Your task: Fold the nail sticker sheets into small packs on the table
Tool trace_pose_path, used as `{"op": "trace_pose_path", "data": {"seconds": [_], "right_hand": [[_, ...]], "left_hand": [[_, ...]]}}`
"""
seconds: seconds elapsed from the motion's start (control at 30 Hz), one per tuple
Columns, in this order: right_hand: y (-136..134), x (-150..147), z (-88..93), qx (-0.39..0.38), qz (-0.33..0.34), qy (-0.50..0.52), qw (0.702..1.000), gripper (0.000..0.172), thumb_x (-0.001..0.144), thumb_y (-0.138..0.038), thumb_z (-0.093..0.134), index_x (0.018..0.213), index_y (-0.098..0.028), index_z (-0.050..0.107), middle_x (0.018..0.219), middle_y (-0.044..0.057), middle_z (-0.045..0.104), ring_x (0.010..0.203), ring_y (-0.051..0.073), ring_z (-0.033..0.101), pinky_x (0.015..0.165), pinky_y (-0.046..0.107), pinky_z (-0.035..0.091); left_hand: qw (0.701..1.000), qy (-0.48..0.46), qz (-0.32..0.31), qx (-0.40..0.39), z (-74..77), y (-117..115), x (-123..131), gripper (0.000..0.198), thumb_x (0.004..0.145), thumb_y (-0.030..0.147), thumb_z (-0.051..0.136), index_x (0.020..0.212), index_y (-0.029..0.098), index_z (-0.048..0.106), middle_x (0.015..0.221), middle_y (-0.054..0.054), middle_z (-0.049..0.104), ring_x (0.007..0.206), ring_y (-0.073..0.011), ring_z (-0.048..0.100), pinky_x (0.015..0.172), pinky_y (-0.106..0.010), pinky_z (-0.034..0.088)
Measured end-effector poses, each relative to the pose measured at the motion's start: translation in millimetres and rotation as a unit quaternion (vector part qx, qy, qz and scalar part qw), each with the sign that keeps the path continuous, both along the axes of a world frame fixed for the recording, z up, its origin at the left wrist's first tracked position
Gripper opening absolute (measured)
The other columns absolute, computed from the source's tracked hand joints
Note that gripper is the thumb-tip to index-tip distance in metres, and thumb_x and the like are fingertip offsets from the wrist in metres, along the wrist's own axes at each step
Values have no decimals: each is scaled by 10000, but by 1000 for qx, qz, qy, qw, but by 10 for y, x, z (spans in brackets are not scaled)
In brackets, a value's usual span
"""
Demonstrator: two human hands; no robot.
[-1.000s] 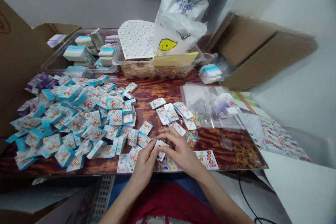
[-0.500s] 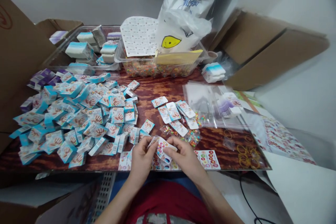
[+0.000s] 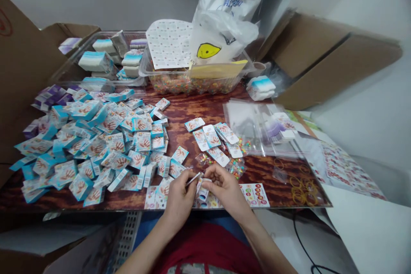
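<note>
Near the table's front edge, my left hand pinches a thin white card seen nearly edge-on. Beside it my right hand is closed on a folded sticker sheet with printed designs. The two hands are close together, and the fingers partly hide both items. Under them lies a flat sticker sheet along the edge. Just beyond the hands are several white and blue cards and small bags of coloured beads. A large pile of small blue and white boxes spreads to the left.
A clear tub of beads stands at the back, with a white plastic bag over it. Clear plastic bags and yellow rubber bands lie at the right. Cardboard boxes flank the table.
The sheet that both hands held has turned and folded more, and a thin card now shows edge-on in my left hand. The fingers of both hands have shifted slightly.
</note>
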State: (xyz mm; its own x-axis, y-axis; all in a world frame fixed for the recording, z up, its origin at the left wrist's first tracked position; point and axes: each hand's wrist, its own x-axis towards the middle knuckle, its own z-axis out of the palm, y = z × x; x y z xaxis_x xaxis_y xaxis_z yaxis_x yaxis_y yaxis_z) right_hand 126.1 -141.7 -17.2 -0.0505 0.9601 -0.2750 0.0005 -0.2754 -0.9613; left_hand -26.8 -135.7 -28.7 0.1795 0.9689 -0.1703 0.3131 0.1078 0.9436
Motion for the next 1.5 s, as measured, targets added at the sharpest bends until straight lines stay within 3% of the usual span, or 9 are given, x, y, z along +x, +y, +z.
{"op": "trace_pose_path", "data": {"seconds": [0.27, 0.43, 0.6, 0.7, 0.8, 0.97, 1.13, 1.3, 1.5], "right_hand": [[-27, 15, 123, 50, 54, -17, 997, 226, 809, -244, 629, 1032, -218, 657, 873, 9, 615, 835, 171, 580, 749, 267, 447], [-42, 135, 118, 49, 71, -37, 996, 163, 825, -250, 622, 976, -214, 672, 940, 25, 646, 889, 186, 600, 789, 280, 452], [-85, 214, 42, -10, 51, 16, 999, 371, 819, -301, 640, 1178, -228, 577, 922, 20, 648, 803, 171, 608, 700, 265, 472], [-77, 209, 25, -24, 64, 21, 997, 333, 805, -356, 660, 1101, -212, 607, 905, 21, 641, 803, 173, 603, 708, 270, 472], [-40, 149, 22, -42, 75, 44, 995, 304, 791, -440, 673, 963, -193, 630, 862, 16, 637, 775, 167, 589, 690, 261, 466], [40, 42, 17, -36, 71, 31, 996, 353, 794, -496, 655, 701, -162, 588, 649, -21, 534, 616, 121, 473, 581, 227, 377], [55, 61, -18, -33, 85, 19, 996, 384, 780, -516, 668, 680, -151, 605, 648, -13, 555, 619, 125, 476, 580, 229, 364], [15, 81, -120, -56, 45, 31, 997, 393, 745, -538, 700, 699, -163, 592, 637, -19, 559, 594, 120, 485, 549, 221, 375], [-8, 97, -113, -55, 17, 24, 998, 373, 741, -508, 708, 665, -168, 576, 589, -35, 526, 546, 100, 442, 521, 214, 344]], "left_hand": [[953, -222, 48, -202, 0, 60, -22, 307, 767, 436, 687, 875, 178, 560, 592, 55, 554, 424, -80, 452, 417, -178, 367], [954, -223, 34, -199, 94, 77, -63, 334, 777, 471, 675, 870, 178, 546, 580, 42, 589, 385, -94, 492, 364, -179, 369], [955, -212, -20, -208, 222, 170, -86, 441, 765, 528, 668, 991, 154, 604, 686, 2, 636, 488, -124, 566, 442, -217, 472], [962, -183, -44, -199, 217, 214, -97, 446, 779, 572, 630, 853, 133, 652, 655, -9, 608, 524, -126, 544, 468, -220, 461], [981, -134, -13, -138, 153, 210, -88, 456, 820, 565, 589, 660, 138, 599, 570, 17, 515, 529, -107, 481, 472, -197, 400], [991, -95, 45, -82, 70, 155, -45, 463, 856, 567, 549, 632, 164, 514, 535, 41, 456, 479, -98, 472, 437, -190, 357], [979, -117, 37, -163, 95, 146, -42, 532, 797, 687, 528, 670, 170, 529, 513, 33, 493, 407, -136, 524, 382, -221, 383], [995, -66, 68, -43, 99, 149, -39, 480, 864, 566, 525, 589, 181, 446, 540, 48, 405, 477, -93, 441, 442, -192, 356], [993, -50, -22, -101, 88, 139, -35, 295, 895, 457, 506, 880, 178, 598, 490, 60, 499, 410, -126, 467, 417, -210, 339]]}}
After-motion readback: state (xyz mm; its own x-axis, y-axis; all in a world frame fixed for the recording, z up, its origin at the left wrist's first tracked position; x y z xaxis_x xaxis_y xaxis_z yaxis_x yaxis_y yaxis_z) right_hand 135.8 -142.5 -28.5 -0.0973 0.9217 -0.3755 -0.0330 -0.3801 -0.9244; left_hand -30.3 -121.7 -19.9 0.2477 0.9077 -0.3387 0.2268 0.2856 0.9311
